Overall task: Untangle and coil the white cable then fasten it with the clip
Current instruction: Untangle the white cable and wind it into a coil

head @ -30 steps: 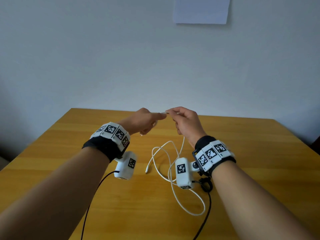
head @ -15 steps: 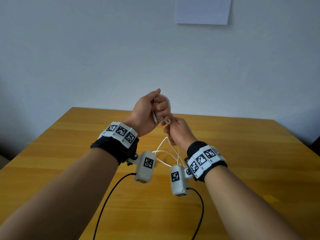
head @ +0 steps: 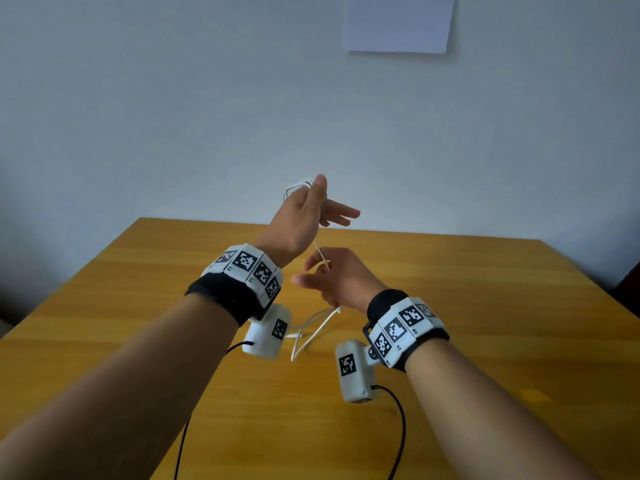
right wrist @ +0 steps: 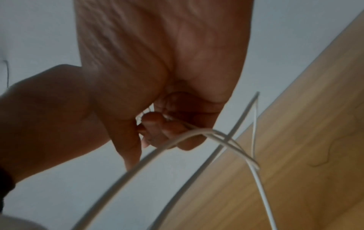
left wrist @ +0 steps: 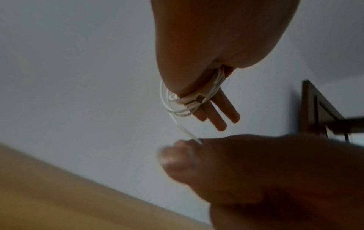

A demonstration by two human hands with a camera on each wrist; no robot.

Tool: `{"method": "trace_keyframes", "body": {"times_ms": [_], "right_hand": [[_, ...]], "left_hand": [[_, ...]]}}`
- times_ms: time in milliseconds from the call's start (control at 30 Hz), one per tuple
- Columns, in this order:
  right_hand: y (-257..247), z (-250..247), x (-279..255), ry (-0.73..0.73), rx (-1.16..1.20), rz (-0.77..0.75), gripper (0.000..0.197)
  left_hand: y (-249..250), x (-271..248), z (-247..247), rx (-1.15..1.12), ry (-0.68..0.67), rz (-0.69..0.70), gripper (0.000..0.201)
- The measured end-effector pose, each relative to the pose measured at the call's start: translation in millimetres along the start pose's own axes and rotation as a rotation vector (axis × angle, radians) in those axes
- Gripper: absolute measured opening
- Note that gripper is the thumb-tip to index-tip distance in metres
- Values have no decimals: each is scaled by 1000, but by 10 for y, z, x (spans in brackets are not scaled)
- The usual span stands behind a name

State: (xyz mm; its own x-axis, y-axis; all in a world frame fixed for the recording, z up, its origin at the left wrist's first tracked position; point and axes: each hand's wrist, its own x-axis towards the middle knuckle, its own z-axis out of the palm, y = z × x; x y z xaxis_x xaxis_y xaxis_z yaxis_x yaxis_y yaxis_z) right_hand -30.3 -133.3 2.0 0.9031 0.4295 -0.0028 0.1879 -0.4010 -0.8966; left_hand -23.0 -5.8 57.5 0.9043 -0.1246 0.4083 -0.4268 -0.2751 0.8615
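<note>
My left hand [head: 325, 206] is raised above the table's far edge, fingers stretched out to the right and thumb up. Several turns of the white cable [head: 297, 187] are wound round it, and in the left wrist view the thumb pins these coils [left wrist: 189, 101] against the fingers. A taut strand runs down to my right hand [head: 311, 271], which pinches the cable between thumb and forefinger just below the left wrist. In the right wrist view the curled fingers [right wrist: 167, 124] close round the cable [right wrist: 177, 140]. The loose remainder [head: 311, 334] hangs down to the table. No clip is in view.
The wooden table [head: 485, 306] runs back to a plain wall with a paper sheet [head: 398, 22] on it. Black leads [head: 398, 427] trail from the wrist cameras toward me. Something dark [head: 630, 282] stands past the table's right edge.
My left hand has risen and stretched its fingers, with more turns wound on it. My right hand has dropped below it along the cable. Less cable lies on the table.
</note>
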Motion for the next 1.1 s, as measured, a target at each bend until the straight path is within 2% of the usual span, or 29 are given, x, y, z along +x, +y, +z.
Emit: {"method": "trace_keyframes", "body": {"times_ms": [167, 267, 400, 600, 700, 767, 867, 967, 1100], "right_hand": [[-31, -12, 0, 1, -86, -14, 19], [-61, -29, -14, 14, -100, -22, 13], [-100, -55, -20, 49, -135, -45, 17], [-82, -118, -13, 119, -111, -77, 9], [-66, -152, -20, 156, -102, -76, 13], [-56, -183, -17, 211, -66, -81, 16], [-67, -224, -5, 299, 10, -96, 20], [-81, -235, 12, 346, 43, -115, 18], [-66, -228, 43, 369, 34, -120, 18]], "left_hand": [[-182, -2, -37, 518, -83, 85, 65], [-228, -36, -98, 817, -132, 30, 57], [-238, -92, -158, 1002, -136, 35, 47], [-242, -124, -235, 977, -167, -11, 50], [-300, -114, -287, 970, -154, -116, 63], [-326, -123, -298, 916, -157, -137, 72], [-272, -164, -289, 760, -180, -168, 75], [-219, -182, -284, 536, -256, -269, 71], [-196, -178, -274, 156, -307, -352, 58]]}}
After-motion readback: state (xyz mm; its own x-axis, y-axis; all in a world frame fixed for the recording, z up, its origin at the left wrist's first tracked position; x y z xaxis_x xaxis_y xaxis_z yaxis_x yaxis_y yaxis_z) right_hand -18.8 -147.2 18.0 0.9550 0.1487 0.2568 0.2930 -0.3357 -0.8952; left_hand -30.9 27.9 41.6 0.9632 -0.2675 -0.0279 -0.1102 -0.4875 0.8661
